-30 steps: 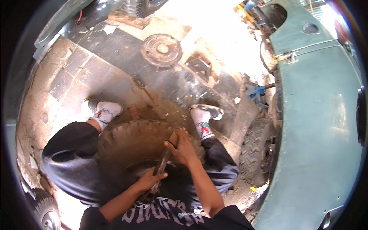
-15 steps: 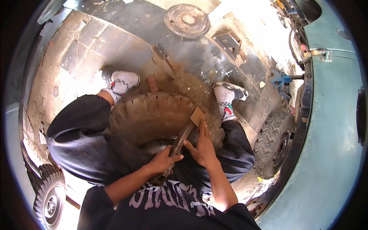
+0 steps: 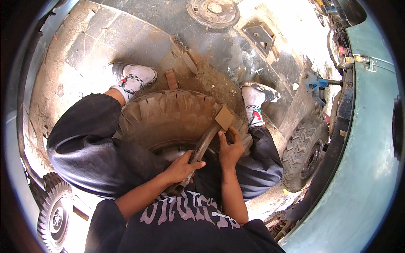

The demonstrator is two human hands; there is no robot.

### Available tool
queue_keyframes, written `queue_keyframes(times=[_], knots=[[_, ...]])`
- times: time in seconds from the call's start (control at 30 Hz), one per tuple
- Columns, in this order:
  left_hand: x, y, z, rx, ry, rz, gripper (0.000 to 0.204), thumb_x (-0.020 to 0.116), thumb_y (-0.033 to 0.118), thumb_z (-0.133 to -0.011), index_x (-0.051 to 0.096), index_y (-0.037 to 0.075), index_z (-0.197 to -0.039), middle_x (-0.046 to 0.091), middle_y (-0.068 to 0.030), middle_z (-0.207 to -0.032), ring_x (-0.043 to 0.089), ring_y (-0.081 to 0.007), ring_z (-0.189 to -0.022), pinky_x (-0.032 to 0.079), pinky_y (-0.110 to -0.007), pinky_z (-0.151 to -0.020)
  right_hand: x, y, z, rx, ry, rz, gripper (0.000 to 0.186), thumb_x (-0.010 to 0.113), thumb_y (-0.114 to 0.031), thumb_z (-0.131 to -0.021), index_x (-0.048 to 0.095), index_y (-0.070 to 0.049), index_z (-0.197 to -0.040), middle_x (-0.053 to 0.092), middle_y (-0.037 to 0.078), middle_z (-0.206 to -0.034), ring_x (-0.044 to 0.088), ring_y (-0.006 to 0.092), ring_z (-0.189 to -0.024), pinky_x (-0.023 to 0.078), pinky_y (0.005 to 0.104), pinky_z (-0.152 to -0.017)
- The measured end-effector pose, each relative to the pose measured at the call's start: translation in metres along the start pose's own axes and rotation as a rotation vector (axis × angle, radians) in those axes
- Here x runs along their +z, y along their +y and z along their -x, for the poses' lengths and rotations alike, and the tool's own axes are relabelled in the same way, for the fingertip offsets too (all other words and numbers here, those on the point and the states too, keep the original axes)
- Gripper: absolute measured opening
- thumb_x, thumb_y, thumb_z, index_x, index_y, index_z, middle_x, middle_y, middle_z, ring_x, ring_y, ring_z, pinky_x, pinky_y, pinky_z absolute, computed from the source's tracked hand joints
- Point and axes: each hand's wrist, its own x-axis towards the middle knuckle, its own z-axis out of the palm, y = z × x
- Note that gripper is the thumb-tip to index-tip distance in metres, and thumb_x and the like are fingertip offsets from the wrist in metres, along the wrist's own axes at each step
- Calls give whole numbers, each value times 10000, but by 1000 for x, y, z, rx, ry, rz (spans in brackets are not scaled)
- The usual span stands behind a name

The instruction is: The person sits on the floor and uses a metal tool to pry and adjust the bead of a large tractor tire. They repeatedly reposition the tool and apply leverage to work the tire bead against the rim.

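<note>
No packages, no labels, no signs, no screens anywhere in sight, only pale printed lettering across the person's dark shirt, bottom centre

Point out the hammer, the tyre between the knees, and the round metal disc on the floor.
hammer (image 3: pixel 223 117), head view, on its square head.
tyre (image 3: pixel 168 111), head view, on the muddy tread.
round metal disc (image 3: pixel 214 11), head view, near its hub.
</note>
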Motion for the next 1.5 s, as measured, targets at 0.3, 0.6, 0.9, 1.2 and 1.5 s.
queue_keyframes(times=[0.3, 0.6, 0.9, 1.2, 1.5], knots=[[-15, 10, 4, -78, -160, 258, 652, 749, 439, -997, 482, -1, -1395, 663, -103, -887, 711, -213, -649, 563, -325, -525, -5, 19, -12, 404, -67, -653, 415, 815, -111, -946, 669, -58, -1331, 771, 74, -1156, 740, 159, -1039, 591, 316, -804], [-33, 11, 3, -2, -222, 331, 486, 614, 386, -1094, 550, -2, -1378, 712, -114, -947, 745, -232, -718, 623, -358, -596, -14, 1, -11, 630, 21, -992, 427, 435, -107, -1037, 541, -20, -1440, 688, 137, -1233, 754, 304, -1098, 633, 382, -782], [-45, 20, 12, -6, -162, 280, 553, 561, 460, -1113, 582, -23, -1380, 745, -198, -1018, 762, -258, -782, 648, -385, -693, -7, 21, -24, 652, -10, -1186, 305, 608, -203, -1072, 629, -73, -1347, 710, 73, -1178, 744, 222, -958, 589, 314, -735], [-29, 34, 18, 34, 71, -195, 538, 743, 383, -1022, 606, -26, -1343, 733, -164, -960, 730, -192, -781, 579, -305, -605, 0, 37, -31, 523, 33, -1111, 308, 743, -216, -1043, 663, -92, -1314, 724, 25, -1143, 703, 150, -921, 545, 275, -740], [-44, 64, 16, 503, -19, -782, 585, 902, 124, -765, 645, -54, -1260, 769, -176, -923, 723, -201, -627, 593, -345, -680, -14, 30, -32, 382, 94, -1121, 178, 750, -155, -1022, 664, -90, -1162, 696, 35, -997, 689, 166, -844, 532, 297, -701]])
